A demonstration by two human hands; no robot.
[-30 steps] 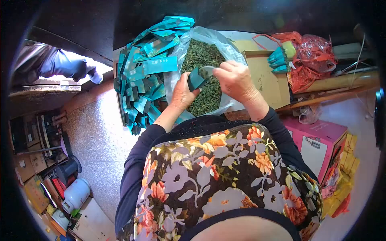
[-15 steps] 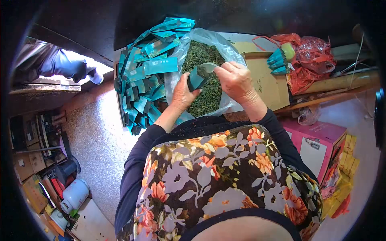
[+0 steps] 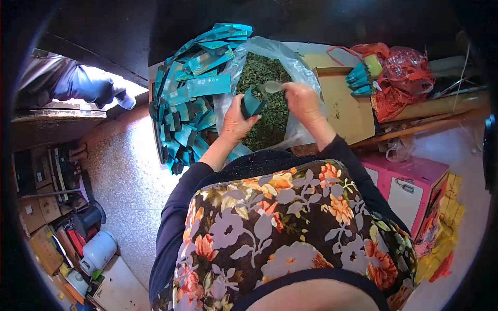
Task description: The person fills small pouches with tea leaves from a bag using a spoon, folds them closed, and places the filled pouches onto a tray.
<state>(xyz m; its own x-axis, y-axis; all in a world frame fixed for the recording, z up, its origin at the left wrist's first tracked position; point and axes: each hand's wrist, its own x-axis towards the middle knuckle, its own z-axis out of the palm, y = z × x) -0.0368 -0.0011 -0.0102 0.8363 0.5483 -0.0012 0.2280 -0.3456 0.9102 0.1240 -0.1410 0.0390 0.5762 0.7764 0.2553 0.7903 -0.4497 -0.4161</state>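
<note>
Left hand: narrow grip, fingers and thumb closed about one open pouch; hand (image 3: 236, 125) reaches in from the near side.
Packet pile: a heap of teal packets (image 3: 208, 84), from where I stand, left of this hand and well apart from the right one.
Pouch: teal pouch (image 3: 252, 104), beyond and slightly right of the left palm, over the near-left part of the leaves; tilted, mouth away from the body and toward the scoop. Fill level cannot be told.
Leaves: dried green leaves (image 3: 267, 127), in an open clear plastic bag (image 3: 306, 73), beneath both held items.
Scoop: pale scoop (image 3: 272, 87), just right of and slightly beyond the pouch mouth; long axis nearly crosswise, bowl end left, handle end right. Contact with the pouch rim, and any load in the bowl, cannot be told.
Right hand: pinch grip on the handle end; hand (image 3: 306, 104) lies right of the pouch, with the scoop bridging the gap.
Nearer hand: left for the pouch, right for the scoop.
Carton: shallow open box (image 3: 338, 94), right of the bag.
</note>
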